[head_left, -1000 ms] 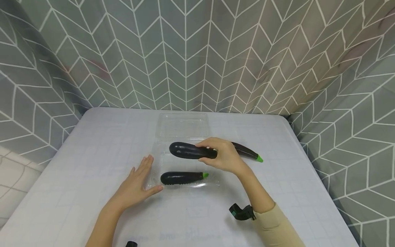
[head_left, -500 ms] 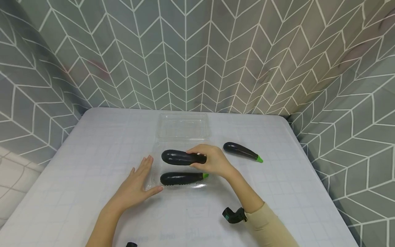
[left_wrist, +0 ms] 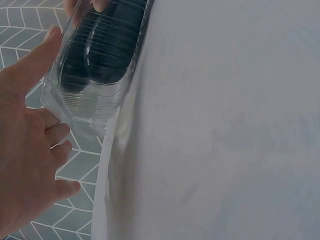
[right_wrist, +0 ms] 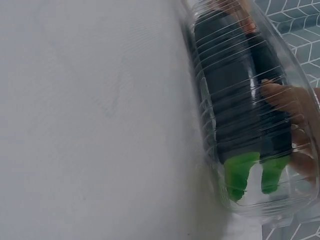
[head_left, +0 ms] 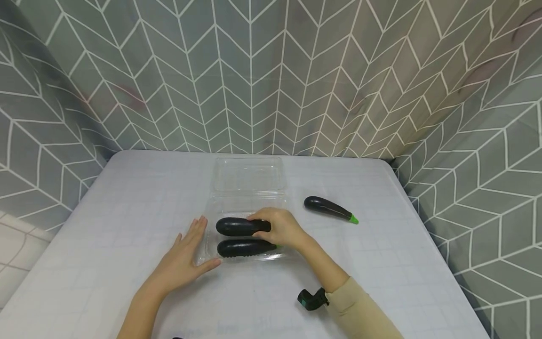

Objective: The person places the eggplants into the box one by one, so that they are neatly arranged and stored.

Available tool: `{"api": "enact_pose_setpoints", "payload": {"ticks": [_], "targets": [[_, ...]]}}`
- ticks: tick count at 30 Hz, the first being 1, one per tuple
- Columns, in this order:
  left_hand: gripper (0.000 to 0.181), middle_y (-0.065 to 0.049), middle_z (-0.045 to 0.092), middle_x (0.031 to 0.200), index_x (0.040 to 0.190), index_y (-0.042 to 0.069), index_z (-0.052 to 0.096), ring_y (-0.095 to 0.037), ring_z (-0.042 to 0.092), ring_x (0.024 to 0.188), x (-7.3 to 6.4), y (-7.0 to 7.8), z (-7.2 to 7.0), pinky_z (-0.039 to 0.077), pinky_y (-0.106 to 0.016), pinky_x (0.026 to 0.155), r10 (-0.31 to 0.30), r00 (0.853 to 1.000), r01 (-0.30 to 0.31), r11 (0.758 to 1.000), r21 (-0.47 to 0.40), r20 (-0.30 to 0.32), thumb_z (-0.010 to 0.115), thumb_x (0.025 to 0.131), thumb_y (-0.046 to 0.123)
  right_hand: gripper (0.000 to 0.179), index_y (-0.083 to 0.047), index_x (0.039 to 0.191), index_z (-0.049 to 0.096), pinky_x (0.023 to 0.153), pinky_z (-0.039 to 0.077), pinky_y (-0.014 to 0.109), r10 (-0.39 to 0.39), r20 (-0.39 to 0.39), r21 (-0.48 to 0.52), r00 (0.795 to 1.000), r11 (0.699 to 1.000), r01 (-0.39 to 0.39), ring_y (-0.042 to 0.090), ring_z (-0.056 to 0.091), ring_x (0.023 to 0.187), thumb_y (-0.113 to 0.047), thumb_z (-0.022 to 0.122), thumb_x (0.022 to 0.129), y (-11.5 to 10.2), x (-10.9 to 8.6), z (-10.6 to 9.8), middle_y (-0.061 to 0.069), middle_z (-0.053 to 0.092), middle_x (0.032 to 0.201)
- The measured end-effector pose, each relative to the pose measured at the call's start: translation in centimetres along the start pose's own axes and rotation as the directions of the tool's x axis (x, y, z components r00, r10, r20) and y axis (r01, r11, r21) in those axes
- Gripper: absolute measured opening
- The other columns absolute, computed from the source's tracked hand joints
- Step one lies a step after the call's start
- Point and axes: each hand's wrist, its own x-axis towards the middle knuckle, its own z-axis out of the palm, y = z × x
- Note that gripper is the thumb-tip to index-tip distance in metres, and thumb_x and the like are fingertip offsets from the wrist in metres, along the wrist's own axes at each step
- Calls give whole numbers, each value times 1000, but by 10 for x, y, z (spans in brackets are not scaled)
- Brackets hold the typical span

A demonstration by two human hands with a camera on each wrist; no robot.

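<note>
My right hand (head_left: pixel 279 228) grips the stem half of a dark eggplant (head_left: pixel 234 227) inside a clear plastic clamshell container (head_left: pixel 207 245). Just in front of it, a second eggplant (head_left: pixel 243 248) lies lengthwise in the same tray, its green stem partly behind the hand. Through the ribbed wall in the right wrist view, both green stems (right_wrist: pixel 239 172) show side by side. My left hand (head_left: pixel 179 261) has its fingers spread at the container's left end. In the left wrist view its thumb (left_wrist: pixel 37 60) touches or nearly touches the clear wall.
A third eggplant (head_left: pixel 328 207) with a green tip lies on the white table (head_left: pixel 106 226) to the right of the container. The clear lid (head_left: pixel 249 175) lies folded back behind the tray. A grey patterned curtain (head_left: pixel 271 84) hangs beyond the table's far edge.
My right hand has carried its eggplant leftward, toward me and down into the tray, beside the other eggplant. The third eggplant came fully into view. My left hand has stayed at the container.
</note>
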Motion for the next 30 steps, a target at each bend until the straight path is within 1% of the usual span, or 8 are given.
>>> {"api": "enact_pose_setpoints", "payload": {"ticks": [7, 13, 17, 21, 25, 30], "targets": [[107, -16, 16, 158, 154, 4, 13, -35, 14, 145, -1, 1, 0, 13, -65, 110, 12, 1000, -12, 1000, 7, -19, 69, 80, 59, 38, -15, 117, 70, 96, 48, 31, 37, 68, -5, 997, 999, -37, 15, 62, 110, -21, 79, 81, -1, 0, 1, -1, 69, 115], [107, -16, 16, 159, 154, 4, 13, -34, 14, 145, -1, 2, -1, 13, -65, 110, 13, 1000, -12, 1000, 3, -14, 69, 80, 58, 38, -15, 119, 69, 95, 49, 33, 70, 120, -34, 990, 997, -66, 15, 62, 111, -21, 77, 83, -1, 2, 2, -1, 69, 116], [107, -15, 15, 159, 154, 4, 12, -34, 13, 145, -1, 2, -1, 13, -65, 110, 12, 1000, -12, 1000, 2, -9, 68, 81, 58, 38, -15, 122, 67, 97, 48, 34, 111, 165, -73, 980, 992, -100, 15, 60, 114, -22, 75, 85, -2, 3, 3, -2, 67, 119], [107, -14, 15, 159, 154, 5, 12, -33, 13, 145, -1, 1, -1, 14, -65, 110, 13, 1000, -13, 1000, 5, -7, 68, 81, 59, 39, -15, 126, 65, 99, 46, 35, 150, 193, -98, 970, 986, -133, 15, 58, 117, -22, 72, 87, -3, 4, 3, -3, 65, 123], [107, -14, 14, 159, 154, 4, 12, -34, 13, 145, -1, 0, 0, 14, -65, 110, 15, 1000, -15, 1000, 8, -7, 68, 81, 59, 46, -15, 130, 62, 100, 46, 36, 156, 187, -107, 970, 985, -138, 17, 56, 120, -26, 73, 87, -5, 2, 0, -1, 63, 127], [108, -14, 14, 159, 154, 5, 12, -33, 13, 145, 0, -1, 1, 13, -65, 110, 12, 1000, -12, 1000, 4, -5, 69, 80, 59, 55, -18, 135, 57, 100, 45, 36, 161, 133, -78, 978, 985, -152, 17, 54, 122, -33, 74, 85, -3, -2, -5, 1, 60, 131]]}}
